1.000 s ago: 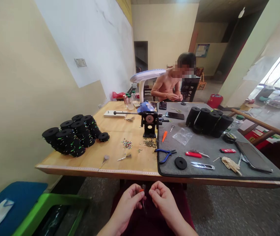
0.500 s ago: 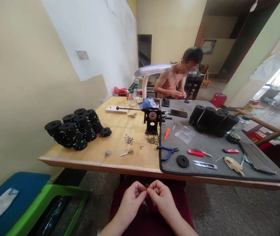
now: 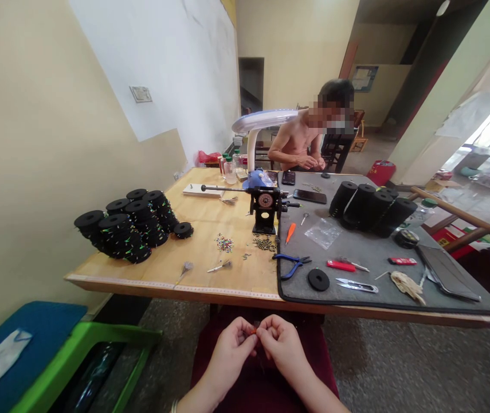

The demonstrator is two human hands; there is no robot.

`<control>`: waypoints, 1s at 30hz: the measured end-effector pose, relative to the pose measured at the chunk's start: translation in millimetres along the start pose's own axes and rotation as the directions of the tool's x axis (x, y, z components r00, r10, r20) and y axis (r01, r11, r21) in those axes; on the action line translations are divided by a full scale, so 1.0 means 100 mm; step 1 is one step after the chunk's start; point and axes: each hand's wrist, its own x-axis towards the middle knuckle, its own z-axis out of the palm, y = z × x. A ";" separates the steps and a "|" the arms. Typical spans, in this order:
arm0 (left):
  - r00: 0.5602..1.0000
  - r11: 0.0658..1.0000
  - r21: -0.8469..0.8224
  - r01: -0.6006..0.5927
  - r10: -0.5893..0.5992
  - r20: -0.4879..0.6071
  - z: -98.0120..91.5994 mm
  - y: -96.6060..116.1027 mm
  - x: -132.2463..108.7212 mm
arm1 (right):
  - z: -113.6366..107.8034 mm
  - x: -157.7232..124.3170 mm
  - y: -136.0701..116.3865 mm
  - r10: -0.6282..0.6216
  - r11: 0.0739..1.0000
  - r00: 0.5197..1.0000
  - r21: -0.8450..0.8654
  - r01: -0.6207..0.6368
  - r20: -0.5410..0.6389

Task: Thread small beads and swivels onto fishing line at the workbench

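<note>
Close together over my lap, my left hand (image 3: 236,345) and my right hand (image 3: 279,344) pinch a small orange piece (image 3: 254,331) between thumbs and fingertips. Most of that piece is covered by the fingers, so its kind does not show. Beneath the hands a thin strand seems to hang, too faint to make out. Both hands are in front of the table's near edge. Nearest to them on the tabletop are blue-handled pliers (image 3: 291,266), a black foam ring (image 3: 318,279) and thread snips (image 3: 357,285).
Stacked black foam spools (image 3: 126,226) stand at the left, wrapped black rolls (image 3: 371,207) at the right. A hand-cranked winder (image 3: 264,211) sits mid-table beside small beads (image 3: 224,243) and a lamp (image 3: 266,120). Across the table, a person (image 3: 300,140) works with both hands.
My hands keep nearly the same pose around the orange piece. The camera view has shifted slightly, moving the table a little left and up. The other person's hands have barely moved.
</note>
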 end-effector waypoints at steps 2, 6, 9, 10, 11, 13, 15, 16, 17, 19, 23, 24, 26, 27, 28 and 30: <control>1.000 1.000 0.007 -0.004 0.004 -0.013 0.00 -0.01 0.00 | 0.00 0.00 0.00 -0.001 1.000 1.000 -0.010 0.001 -0.001; 0.999 0.999 0.031 -0.020 0.021 -0.024 -0.02 -0.04 0.00 | -0.01 -0.01 -0.02 -0.016 0.998 1.000 -0.061 0.016 -0.003; 0.999 0.998 0.042 -0.042 0.043 -0.027 -0.02 -0.07 0.01 | -0.01 -0.01 -0.04 -0.027 0.995 1.000 -0.091 0.026 -0.012; 0.998 0.998 0.042 -0.046 0.048 -0.028 -0.03 -0.08 0.02 | -0.01 -0.01 -0.04 -0.030 0.995 0.999 -0.097 0.029 -0.014; 0.998 0.998 0.040 -0.048 0.049 -0.028 -0.02 -0.08 0.02 | -0.01 -0.01 -0.04 -0.034 0.994 0.999 -0.100 0.032 -0.014; 0.999 0.999 0.030 -0.044 0.045 -0.025 -0.02 -0.08 0.02 | 0.00 -0.01 -0.04 -0.043 0.994 0.999 -0.096 0.042 -0.013; 0.999 0.999 0.012 -0.033 0.033 -0.020 -0.01 -0.06 0.02 | 0.00 -0.01 -0.03 -0.051 0.995 0.999 -0.083 0.050 -0.012; 1.000 1.000 -0.006 -0.024 0.024 -0.019 -0.01 -0.05 0.01 | 0.00 -0.01 -0.02 -0.052 0.996 0.999 -0.076 0.051 -0.016; 1.000 0.999 -0.034 -0.011 0.010 -0.020 -0.01 -0.03 0.00 | 0.00 0.00 -0.02 -0.053 0.996 0.998 -0.069 0.051 -0.019; 0.999 0.992 -0.123 0.038 -0.041 -0.018 0.00 0.00 -0.01 | 0.00 0.01 -0.01 -0.044 0.998 0.999 -0.050 0.043 -0.019; 0.984 0.931 -0.320 0.178 -0.169 0.056 -0.01 0.04 -0.03 | 0.00 0.02 0.01 -0.023 1.000 1.000 -0.011 0.023 -0.002; 0.980 0.917 -0.344 0.199 -0.182 0.082 -0.01 0.04 -0.04 | -0.01 0.02 0.01 -0.021 1.000 1.000 -0.004 0.021 0.003; 0.975 0.902 -0.372 0.219 -0.188 0.120 -0.02 0.04 -0.04 | -0.01 0.02 0.02 -0.024 1.000 1.000 0.008 0.024 0.014; 0.973 0.896 -0.382 0.225 -0.188 0.131 -0.02 0.04 -0.04 | -0.01 0.02 0.03 -0.025 1.000 0.999 0.012 0.025 0.020; 0.972 0.891 -0.392 0.230 -0.191 0.138 -0.02 0.03 -0.03 | -0.02 0.02 0.04 -0.024 1.000 0.999 0.017 0.023 0.024; 0.969 0.877 -0.416 0.242 -0.202 0.140 -0.01 0.02 -0.03 | -0.02 0.03 0.06 -0.013 1.000 0.999 0.029 0.012 0.031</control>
